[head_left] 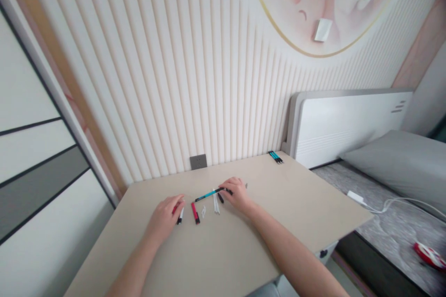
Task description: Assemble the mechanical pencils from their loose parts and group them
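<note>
My right hand (236, 192) is closed around the dark end of a blue and black pen (208, 195), which slants down to the left over the table. My left hand (166, 216) has its fingers curled at a red piece (175, 208), beside a white and black piece (180, 216). Between the hands lie a red and black pen barrel (195, 213), small clear-white parts (203, 212), several thin white refills (216, 203) and a black piece (220, 198). A small metallic part (246, 185) is just beyond my right hand.
Several blue and black pens (276, 157) lie at the back right of the beige table (223, 260). A dark wall socket (198, 162) is behind it. To the right are a bed with a grey pillow (400, 160) and a white plug (355, 197) with a cable.
</note>
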The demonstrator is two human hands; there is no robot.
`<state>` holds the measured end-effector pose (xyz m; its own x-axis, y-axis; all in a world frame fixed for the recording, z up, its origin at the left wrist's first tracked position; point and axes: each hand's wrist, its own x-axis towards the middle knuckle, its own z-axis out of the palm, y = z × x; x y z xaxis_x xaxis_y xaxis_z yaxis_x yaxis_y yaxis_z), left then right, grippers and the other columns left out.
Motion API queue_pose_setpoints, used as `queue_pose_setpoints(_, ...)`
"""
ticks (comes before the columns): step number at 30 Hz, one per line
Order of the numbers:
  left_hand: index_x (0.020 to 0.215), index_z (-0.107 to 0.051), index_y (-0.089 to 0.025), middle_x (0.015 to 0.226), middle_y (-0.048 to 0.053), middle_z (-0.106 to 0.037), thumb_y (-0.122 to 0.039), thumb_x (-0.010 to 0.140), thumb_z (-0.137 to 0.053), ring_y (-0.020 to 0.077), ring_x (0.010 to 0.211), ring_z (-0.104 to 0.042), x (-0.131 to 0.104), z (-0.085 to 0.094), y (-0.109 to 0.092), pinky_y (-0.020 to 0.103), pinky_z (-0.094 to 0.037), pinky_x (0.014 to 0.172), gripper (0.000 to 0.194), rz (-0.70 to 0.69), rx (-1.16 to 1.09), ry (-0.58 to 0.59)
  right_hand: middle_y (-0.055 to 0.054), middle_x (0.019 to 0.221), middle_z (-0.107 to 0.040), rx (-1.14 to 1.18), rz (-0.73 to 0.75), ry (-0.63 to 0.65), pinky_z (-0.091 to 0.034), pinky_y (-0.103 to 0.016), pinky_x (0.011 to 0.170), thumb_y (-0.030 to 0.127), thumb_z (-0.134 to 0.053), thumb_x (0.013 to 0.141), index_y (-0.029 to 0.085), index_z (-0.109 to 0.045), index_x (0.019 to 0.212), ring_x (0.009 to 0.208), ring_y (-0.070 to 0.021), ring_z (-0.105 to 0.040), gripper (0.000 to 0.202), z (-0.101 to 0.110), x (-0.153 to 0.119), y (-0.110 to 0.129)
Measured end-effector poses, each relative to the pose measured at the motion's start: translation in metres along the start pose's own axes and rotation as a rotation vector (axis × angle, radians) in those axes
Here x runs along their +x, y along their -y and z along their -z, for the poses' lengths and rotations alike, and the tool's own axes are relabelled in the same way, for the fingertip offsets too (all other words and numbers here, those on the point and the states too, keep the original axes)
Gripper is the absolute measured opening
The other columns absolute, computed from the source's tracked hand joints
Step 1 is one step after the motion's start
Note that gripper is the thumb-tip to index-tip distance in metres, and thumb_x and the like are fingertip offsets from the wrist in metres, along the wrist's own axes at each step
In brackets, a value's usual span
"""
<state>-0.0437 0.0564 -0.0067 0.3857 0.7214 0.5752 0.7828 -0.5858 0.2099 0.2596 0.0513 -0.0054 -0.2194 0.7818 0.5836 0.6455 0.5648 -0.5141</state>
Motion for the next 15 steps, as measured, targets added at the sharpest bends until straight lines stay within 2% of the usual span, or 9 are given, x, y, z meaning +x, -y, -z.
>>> queue_pose_setpoints(3, 0.113, -0.061, -0.020, 0.101, 0.007, -0.069, -0.042, 0.093, -0.043, 0.0241, 0.098, -0.064, -0.002, -0.002, 0.012, 0.040, -0.051, 0.090, 0.035, 0.092, -0.002, -0.021, -0.007, 0.096, -0.069, -0.101, -0.130, -0.137, -0.038, -0.037, 0.088, 0.032, -0.058, 0.089, 0.023, -0.070, 0.100, 0.096, -0.0226, -0.056, 0.019, 0.013, 0.004, -0.027)
queue_pose_setpoints(7, 0.106, -0.063, -0.019, 0.105, 0.009, -0.068, -0.041, 0.090, -0.043, 0.0267, 0.102, -0.062, -0.003, 0.001, 0.023, 0.044, -0.049, 0.093, 0.033, 0.153, 0.036, -0.030, -0.010, 0.095, -0.068, -0.300, -0.391, -0.314, -0.039, -0.036, 0.089, 0.038, -0.050, 0.091, 0.019, -0.070, 0.101, 0.095, -0.0232, -0.058, 0.029, 0.044, 0.001, -0.074)
queue_pose_setpoints(11, 0.103, -0.065, -0.019, 0.105, 0.010, -0.069, -0.039, 0.089, -0.043, 0.0275, 0.101, -0.062, -0.006, 0.002, 0.032, 0.045, -0.048, 0.093, 0.033, 0.200, 0.072, -0.027, -0.010, 0.105, -0.068, -0.554, -0.756, -0.285, -0.040, -0.032, 0.087, 0.037, -0.044, 0.093, 0.021, -0.069, 0.107, 0.102, -0.0221, -0.059, 0.033, 0.079, -0.011, -0.115)
queue_pose_setpoints(15, 0.101, -0.066, -0.018, 0.103, 0.009, -0.070, -0.038, 0.089, -0.042, 0.0270, 0.100, -0.062, -0.008, -0.002, 0.039, 0.044, -0.049, 0.092, 0.033, 0.219, 0.074, -0.030, -0.015, 0.107, -0.067, -0.626, -0.855, -0.287, -0.040, -0.038, 0.087, 0.035, -0.044, 0.092, 0.017, -0.069, 0.108, 0.104, -0.0281, -0.059, 0.034, 0.109, -0.018, -0.141)
